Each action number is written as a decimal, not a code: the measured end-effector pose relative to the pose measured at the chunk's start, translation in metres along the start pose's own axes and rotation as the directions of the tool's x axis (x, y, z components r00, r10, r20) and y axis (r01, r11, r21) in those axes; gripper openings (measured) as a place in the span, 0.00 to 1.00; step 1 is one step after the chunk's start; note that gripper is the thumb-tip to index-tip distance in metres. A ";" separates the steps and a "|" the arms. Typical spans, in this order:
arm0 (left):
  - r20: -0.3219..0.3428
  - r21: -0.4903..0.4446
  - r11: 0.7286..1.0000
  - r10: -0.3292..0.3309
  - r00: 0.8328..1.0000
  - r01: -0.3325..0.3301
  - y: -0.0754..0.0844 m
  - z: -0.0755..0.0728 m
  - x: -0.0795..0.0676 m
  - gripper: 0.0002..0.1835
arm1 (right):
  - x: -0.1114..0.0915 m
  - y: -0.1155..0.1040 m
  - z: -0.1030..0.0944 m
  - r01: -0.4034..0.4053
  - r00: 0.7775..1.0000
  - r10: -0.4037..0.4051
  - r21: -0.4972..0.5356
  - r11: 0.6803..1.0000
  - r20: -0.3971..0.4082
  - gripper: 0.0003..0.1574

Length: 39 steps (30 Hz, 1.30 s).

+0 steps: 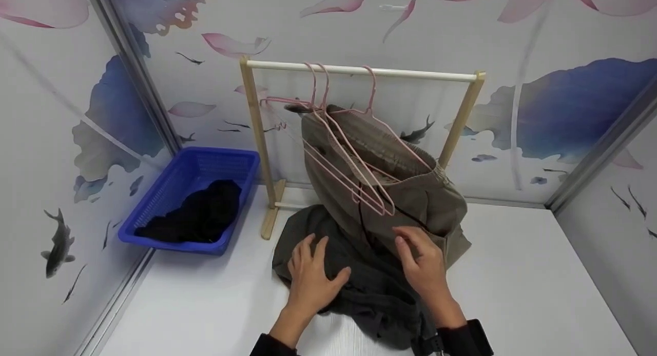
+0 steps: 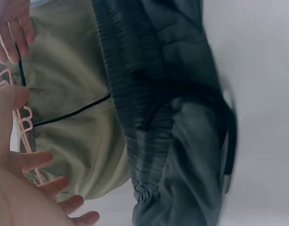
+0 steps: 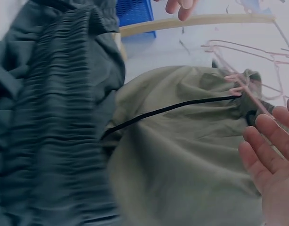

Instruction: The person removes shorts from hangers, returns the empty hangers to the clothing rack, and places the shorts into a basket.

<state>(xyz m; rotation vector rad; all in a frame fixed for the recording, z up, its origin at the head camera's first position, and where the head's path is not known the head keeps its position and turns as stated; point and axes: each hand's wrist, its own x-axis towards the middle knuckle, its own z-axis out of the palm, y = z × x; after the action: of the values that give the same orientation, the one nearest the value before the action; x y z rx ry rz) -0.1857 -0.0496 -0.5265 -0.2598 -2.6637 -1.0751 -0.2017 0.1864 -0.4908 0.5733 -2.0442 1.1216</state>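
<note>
My left hand (image 1: 310, 281) hovers over dark grey drawstring pants (image 1: 380, 304), its fingers spread and holding nothing. These pants lie bunched on the white table, and both wrist views show their gathered elastic waistband (image 3: 60, 117). A black cord with a metal tip (image 2: 227, 181) hangs from them in the left wrist view. My right hand (image 1: 426, 266), fingers loosely bent and empty, is in front of khaki pants (image 1: 436, 207). The khaki pants hang with a pink hanger (image 1: 373, 84) inside their waist opening. Two more pink hangers (image 1: 326, 86) hang to its left, overlapping the khaki cloth.
A small rack with a white rail (image 1: 426, 75) and wooden posts (image 1: 251, 104) stands behind the pants. On the left sits a blue plastic basket (image 1: 172, 245) with black cloth (image 1: 210, 212) inside. Printed wall panels (image 1: 513, 53) enclose the table (image 1: 518, 294) at the back and sides.
</note>
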 end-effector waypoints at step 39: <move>0.290 0.381 0.914 -0.262 0.920 0.140 0.001 0.072 0.008 0.75 | -0.067 0.017 0.009 -0.394 0.919 0.394 -0.039 0.918 -0.003 0.08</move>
<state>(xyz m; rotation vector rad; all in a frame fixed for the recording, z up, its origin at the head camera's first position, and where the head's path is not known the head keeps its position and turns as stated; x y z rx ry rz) -0.2052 0.0021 -0.5736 -0.0989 -3.1901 -0.6181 -0.1733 0.1902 -0.5539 0.1409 -2.2422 1.3028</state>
